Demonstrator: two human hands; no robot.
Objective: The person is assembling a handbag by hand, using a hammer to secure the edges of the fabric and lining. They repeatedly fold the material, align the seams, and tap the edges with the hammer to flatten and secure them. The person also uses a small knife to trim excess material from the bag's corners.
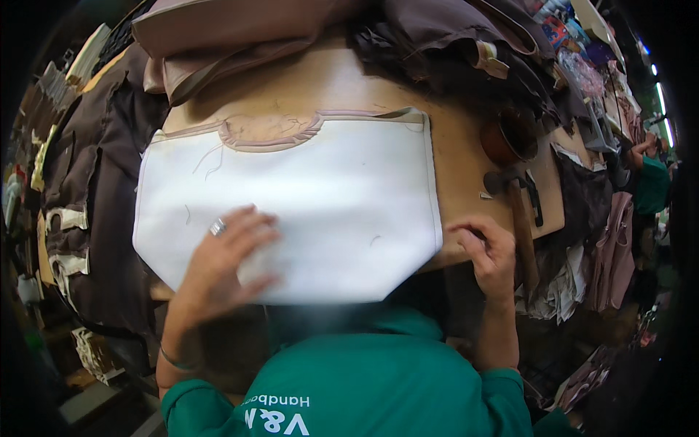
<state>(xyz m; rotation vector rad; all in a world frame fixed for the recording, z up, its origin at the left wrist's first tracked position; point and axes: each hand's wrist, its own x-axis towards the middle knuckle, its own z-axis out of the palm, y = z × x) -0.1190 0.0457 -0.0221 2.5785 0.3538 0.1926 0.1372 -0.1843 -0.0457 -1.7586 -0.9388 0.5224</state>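
Observation:
A white bag panel point(328, 193) lies flat on the wooden table, with a mauve-edged curved cut-out along its far side and angled near corners. Loose threads are scattered over it. Over the panel's near left part is my left hand point(237, 251), a ring on one finger, its fingers apart and slightly blurred, holding nothing. Just past the panel's right edge is my right hand point(491, 251), its fingers curled and thumb and forefinger drawn close together. Whether anything small is between those fingertips I cannot make out.
A hammer point(523, 233) lies right of the panel beside a black tool point(535, 198). Beyond them stands a brown pot point(502, 146). Mauve pieces point(218, 36) and dark brown pieces point(451, 58) are heaped at the back. Dark material point(102, 182) hangs at the left. Another person point(649, 182) is far right.

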